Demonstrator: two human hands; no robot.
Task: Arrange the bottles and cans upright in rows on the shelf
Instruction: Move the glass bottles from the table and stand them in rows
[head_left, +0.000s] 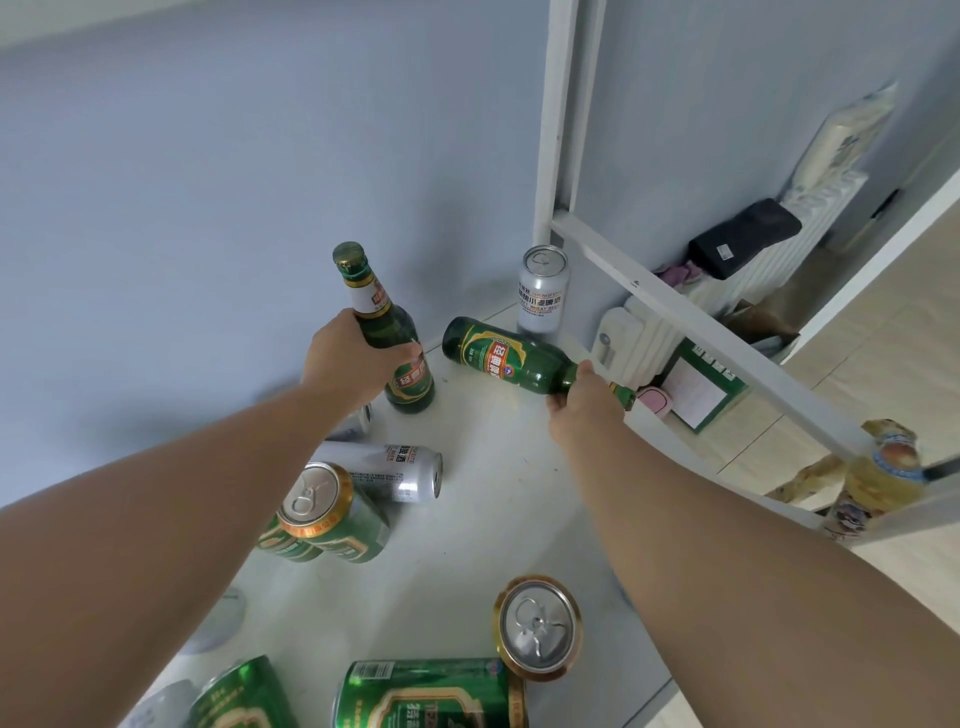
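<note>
On the white shelf (483, 519), seen from my head camera, my left hand (348, 358) had its fingers wrapped round an upright green glass beer bottle (387, 332) with a gold foil cap and a white neck label. My right hand (582, 402) had fingers curled round the neck of a second green bottle (504, 358), which lay on its side with its base toward the wall. Behind it stood a silver can (542, 291) printed "WHEAT BEER". Another silver can (389, 470) lay on its side, touching a tilted green can (322, 514) with a gold rim. Nearer me lay one large green can (431, 693), with a gold-rimmed can (537, 626) beside it. I could not tell whether any were full.
</note>
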